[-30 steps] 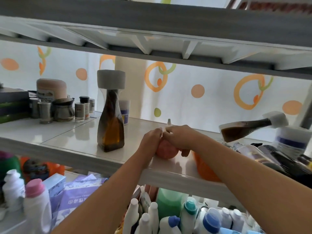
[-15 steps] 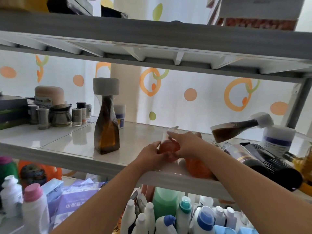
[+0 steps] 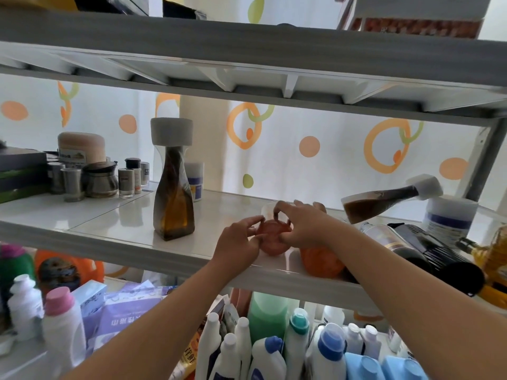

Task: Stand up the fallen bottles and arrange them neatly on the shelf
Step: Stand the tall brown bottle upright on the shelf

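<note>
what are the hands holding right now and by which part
A small round pink bottle: the right hand pinches its neck, and the left hand holds its side.

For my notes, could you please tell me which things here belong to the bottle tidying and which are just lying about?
Job: small pink bottle, held by left hand and right hand; orange bottle; tilted brown bottle; shelf.
Lying about: spice jars; detergent bottles below.

The left hand (image 3: 238,242) and right hand (image 3: 300,229) grip the pink bottle (image 3: 272,242).
</note>
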Available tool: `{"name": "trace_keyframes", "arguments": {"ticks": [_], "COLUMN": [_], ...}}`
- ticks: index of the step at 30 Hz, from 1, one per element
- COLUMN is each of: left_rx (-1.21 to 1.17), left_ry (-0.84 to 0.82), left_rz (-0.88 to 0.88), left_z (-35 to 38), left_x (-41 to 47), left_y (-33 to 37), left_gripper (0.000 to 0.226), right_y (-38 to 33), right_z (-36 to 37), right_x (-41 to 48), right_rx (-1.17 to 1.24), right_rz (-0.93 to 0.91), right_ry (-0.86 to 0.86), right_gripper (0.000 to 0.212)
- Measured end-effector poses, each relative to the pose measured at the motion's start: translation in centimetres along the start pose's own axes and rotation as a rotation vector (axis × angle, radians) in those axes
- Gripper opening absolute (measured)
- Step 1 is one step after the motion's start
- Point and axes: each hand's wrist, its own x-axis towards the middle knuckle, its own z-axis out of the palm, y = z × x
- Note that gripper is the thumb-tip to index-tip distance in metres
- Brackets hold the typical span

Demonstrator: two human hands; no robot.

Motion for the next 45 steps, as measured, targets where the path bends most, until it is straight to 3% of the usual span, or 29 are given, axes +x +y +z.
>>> {"name": "trace_keyframes", "arguments": {"ticks": [3, 9, 13, 20, 45], "left_rx": [0.001, -0.067, -0.06, -0.022, 0.082], "left_ry": [0.028, -0.315, -0.197, -0.135, -0.096], "left_rz": [0.008, -0.085, -0.049, 0.026, 0.085], "left_z": [-0.3, -0.6, 0.4, -0.3, -0.3], "left_x": [-0.2, 1.3, 1.1, 0.4, -2.0], "left_y": [0.4, 0.6, 0.9, 0.4, 2.0], "left_gripper": [0.047, 0.081, 0.06, 0.058, 0.06], "right_y": [-0.1, -0.1, -0.4, -1.3, -1.6], "right_z": [0.0, 0.3, 0.2, -0.3, 0.7], "right_x": [-0.4, -1.0, -1.5, -2.3, -5.7], "right_rx": [-0.014, -0.075, -0.082, -0.094, -0.162], "right_rz": [-0.009, -0.015, -0.025, -0.048, -0.042], "right_ry": [0.001, -0.039, -0.032, -0.033, 0.078], "right_gripper": [0.041, 0.055, 0.057, 0.05, 0.065]}}
